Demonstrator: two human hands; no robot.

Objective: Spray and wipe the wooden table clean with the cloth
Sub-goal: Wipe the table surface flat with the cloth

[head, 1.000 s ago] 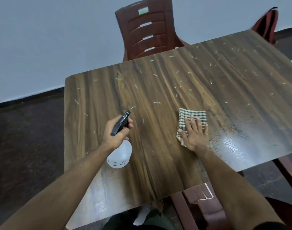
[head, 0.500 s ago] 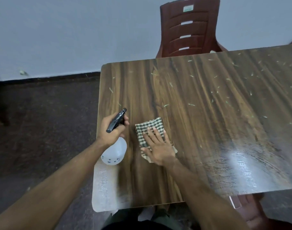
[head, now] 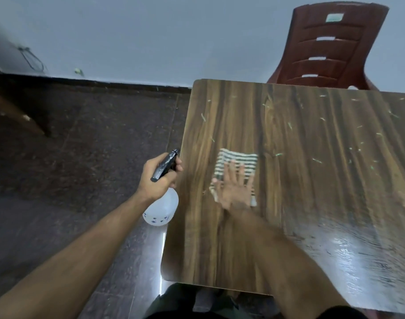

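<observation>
My right hand (head: 235,186) lies flat on the cloth (head: 237,168), fingers spread, so the palm's weight pushes the checked fabric hard against the table (head: 312,180). Spreading them covers more cloth and keeps it from bunching as it slides. The cloth sits near the table's left edge, about midway along it, with my fingers pointing away from me.

My left hand (head: 159,178) is curled round the neck of the bottle (head: 161,209), with the black nozzle (head: 166,164) sticking out over my knuckles toward the table. I hold it just off the left edge, over the floor (head: 82,157), so it is out of the cloth's way yet ready to spray again.

Pale green flecks (head: 316,160) dot the far and right parts of the top, while the near right shines wet. I judge the wiping well short of done. A red chair (head: 335,42) stands at the far side.
</observation>
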